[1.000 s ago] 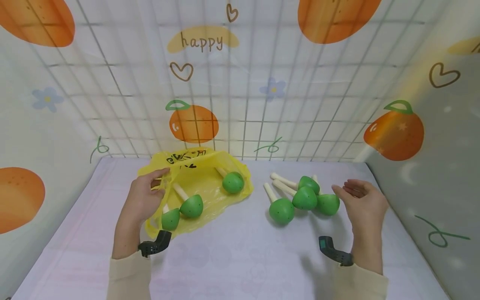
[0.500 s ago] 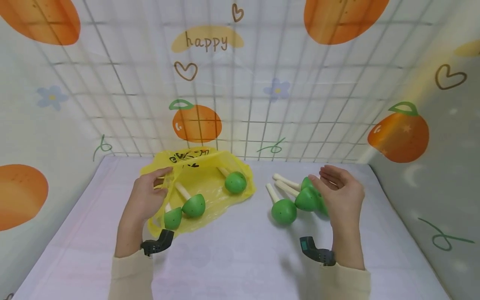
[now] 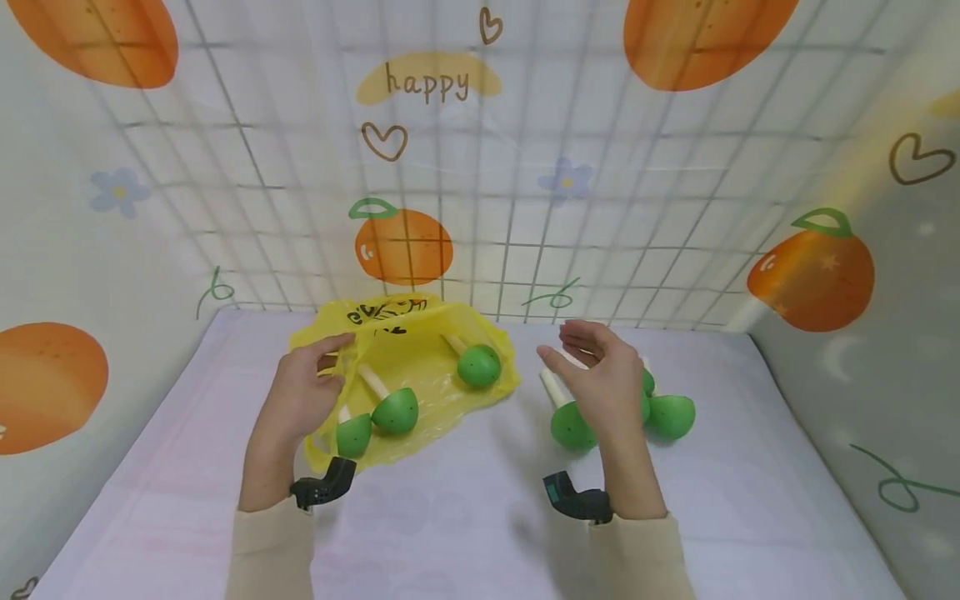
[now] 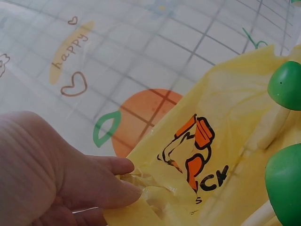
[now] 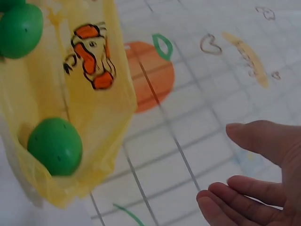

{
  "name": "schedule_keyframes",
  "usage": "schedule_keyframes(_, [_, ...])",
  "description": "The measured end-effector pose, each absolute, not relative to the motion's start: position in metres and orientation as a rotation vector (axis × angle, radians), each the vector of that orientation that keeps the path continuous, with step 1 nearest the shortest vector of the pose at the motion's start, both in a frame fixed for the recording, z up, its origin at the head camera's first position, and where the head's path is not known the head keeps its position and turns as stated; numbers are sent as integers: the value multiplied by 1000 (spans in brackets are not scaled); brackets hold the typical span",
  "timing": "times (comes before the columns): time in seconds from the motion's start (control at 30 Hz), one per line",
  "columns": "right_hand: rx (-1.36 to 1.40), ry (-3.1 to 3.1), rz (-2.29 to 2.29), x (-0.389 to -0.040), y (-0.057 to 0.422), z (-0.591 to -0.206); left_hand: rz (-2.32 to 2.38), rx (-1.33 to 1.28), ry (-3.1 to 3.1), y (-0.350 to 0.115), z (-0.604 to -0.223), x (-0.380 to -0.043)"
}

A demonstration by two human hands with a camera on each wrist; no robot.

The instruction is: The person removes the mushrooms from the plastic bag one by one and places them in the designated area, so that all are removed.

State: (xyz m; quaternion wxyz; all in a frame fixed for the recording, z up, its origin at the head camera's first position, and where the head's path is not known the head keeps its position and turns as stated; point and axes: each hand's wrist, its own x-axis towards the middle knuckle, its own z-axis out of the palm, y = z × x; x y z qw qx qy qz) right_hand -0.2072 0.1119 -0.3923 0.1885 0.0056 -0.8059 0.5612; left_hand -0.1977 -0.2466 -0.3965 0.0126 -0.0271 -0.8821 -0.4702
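A yellow plastic bag with a printed cartoon lies at the left of the table, its mouth toward me. My left hand pinches the bag's left edge between thumb and fingers, as the left wrist view shows. Three green-capped toy mushrooms with pale stems lie in the bag, one mushroom at its right side and another mushroom nearer the front. My right hand, with nothing in it, hovers over loose mushrooms of the same kind, fingers spread from the thumb. It partly hides a mushroom; another mushroom lies right of it.
The table has a pale cover. Behind it stands a wire grid under a sheet printed with oranges and hearts, and similar sheets close off both sides. A dark camera is strapped to each wrist.
My right hand has moved left from beside the loose mushrooms to over them, toward the bag. The left hand keeps its hold on the bag. The head view has shifted slightly.
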Motion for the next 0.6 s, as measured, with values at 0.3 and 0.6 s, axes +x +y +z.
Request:
schedule_keyframes(0.3, [174, -2373, 1582, -212, 58, -406, -1459, -98, -2737, -248, -397, -198])
schedule_keyframes(0.6, [236, -2489, 1566, -214, 13, -427, -1448, -92, -2744, -247, -396, -198])
